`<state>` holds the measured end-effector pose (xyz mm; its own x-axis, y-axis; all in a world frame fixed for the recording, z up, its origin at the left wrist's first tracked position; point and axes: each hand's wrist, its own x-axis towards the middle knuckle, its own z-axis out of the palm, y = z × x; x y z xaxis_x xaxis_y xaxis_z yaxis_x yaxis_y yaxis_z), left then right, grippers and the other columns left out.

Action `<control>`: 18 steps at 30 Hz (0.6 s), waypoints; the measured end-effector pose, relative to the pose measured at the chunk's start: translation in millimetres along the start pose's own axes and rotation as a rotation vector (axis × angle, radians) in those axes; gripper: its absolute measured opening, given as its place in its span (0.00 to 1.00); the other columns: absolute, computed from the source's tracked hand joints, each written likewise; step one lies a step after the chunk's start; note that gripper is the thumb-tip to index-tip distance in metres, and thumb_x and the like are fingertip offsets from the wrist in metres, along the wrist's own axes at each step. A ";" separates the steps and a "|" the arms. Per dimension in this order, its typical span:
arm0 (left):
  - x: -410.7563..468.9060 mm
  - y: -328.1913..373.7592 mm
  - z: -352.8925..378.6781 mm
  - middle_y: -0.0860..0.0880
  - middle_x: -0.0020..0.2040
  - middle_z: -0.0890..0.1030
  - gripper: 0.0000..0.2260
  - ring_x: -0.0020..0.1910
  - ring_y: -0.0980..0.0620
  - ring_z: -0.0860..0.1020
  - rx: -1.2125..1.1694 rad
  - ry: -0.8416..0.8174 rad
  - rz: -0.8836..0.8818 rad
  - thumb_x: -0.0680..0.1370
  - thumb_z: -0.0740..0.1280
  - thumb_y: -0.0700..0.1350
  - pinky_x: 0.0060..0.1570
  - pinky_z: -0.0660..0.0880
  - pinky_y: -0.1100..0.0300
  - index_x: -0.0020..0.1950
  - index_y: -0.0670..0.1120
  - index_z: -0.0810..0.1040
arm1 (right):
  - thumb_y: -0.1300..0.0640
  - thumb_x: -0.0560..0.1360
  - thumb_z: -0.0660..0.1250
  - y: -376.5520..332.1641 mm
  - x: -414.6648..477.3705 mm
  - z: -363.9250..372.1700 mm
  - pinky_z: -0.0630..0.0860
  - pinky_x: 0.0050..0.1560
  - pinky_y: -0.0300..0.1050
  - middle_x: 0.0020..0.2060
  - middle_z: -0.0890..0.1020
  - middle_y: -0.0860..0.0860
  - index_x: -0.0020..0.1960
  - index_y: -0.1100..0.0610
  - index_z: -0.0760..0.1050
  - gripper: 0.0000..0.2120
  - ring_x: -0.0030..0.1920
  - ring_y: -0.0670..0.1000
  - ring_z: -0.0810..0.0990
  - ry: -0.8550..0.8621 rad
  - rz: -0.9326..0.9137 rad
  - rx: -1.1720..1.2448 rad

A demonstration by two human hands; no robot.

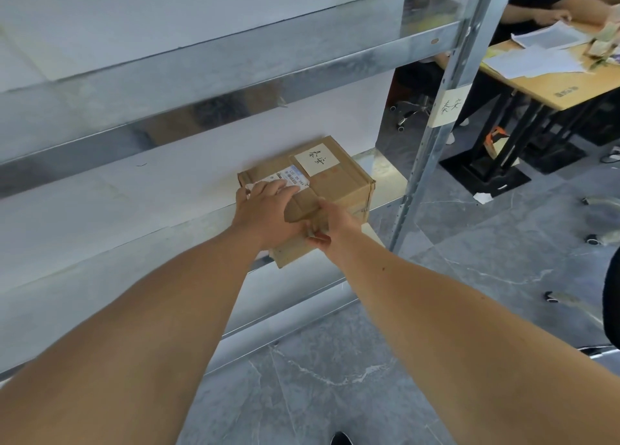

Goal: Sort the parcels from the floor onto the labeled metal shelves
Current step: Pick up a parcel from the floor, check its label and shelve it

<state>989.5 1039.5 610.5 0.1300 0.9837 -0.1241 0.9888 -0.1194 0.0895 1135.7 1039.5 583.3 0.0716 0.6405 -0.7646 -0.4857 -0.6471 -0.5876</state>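
Note:
A brown cardboard parcel (339, 179) with a white handwritten label and a shipping sticker rests on the middle metal shelf (110, 240), its near end sticking out past the shelf's front edge. My left hand (265, 213) lies on the parcel's top and near-left side. My right hand (327, 225) grips the near right corner, thumb on a raised flap. A white handwritten label (451, 106) is stuck on the shelf's right upright post (432, 136).
An upper metal shelf (235, 58) overhangs the parcel. Grey marble floor (335, 377) lies below. At the right, a wooden desk (550, 75) with papers has a seated person behind it. Chair wheels stand on the floor at the far right.

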 end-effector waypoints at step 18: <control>12.7 -11.6 10.2 0.54 0.89 0.51 0.31 0.88 0.50 0.46 -0.022 -0.001 -0.003 0.87 0.60 0.59 0.84 0.41 0.41 0.88 0.56 0.54 | 0.50 0.82 0.71 -12.4 15.6 -10.0 0.72 0.71 0.69 0.75 0.75 0.54 0.78 0.49 0.69 0.26 0.74 0.57 0.75 0.028 0.025 0.063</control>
<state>980.5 1052.1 597.8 0.1268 0.9840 -0.1253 0.9874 -0.1131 0.1111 1151.6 1053.3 576.0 0.0829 0.6121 -0.7864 -0.5415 -0.6348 -0.5512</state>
